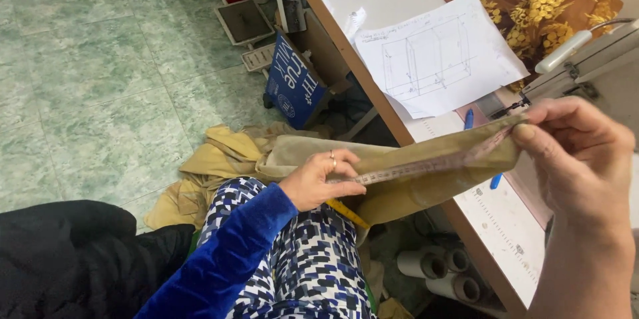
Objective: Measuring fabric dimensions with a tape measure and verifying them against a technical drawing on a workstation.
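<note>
A strip of tan fabric (426, 179) stretches between both hands, with a measuring tape (413, 170) laid along its upper edge. My left hand (319, 179), in a blue velvet sleeve and wearing a ring, pinches the tape and fabric over my lap. At the table's edge, my right hand (579, 153) pinches the other end of the fabric and tape. A yellow length of tape (347, 213) hangs below the left hand.
A white table (346, 0) carries a paper sheet with a pencil sketch (436, 56), a blue pen (468, 119), brown floral cloth (546, 0) and a sewing machine (586, 59). More tan fabric (213, 166) lies on the tiled floor. Cardboard rolls (432, 266) sit under the table.
</note>
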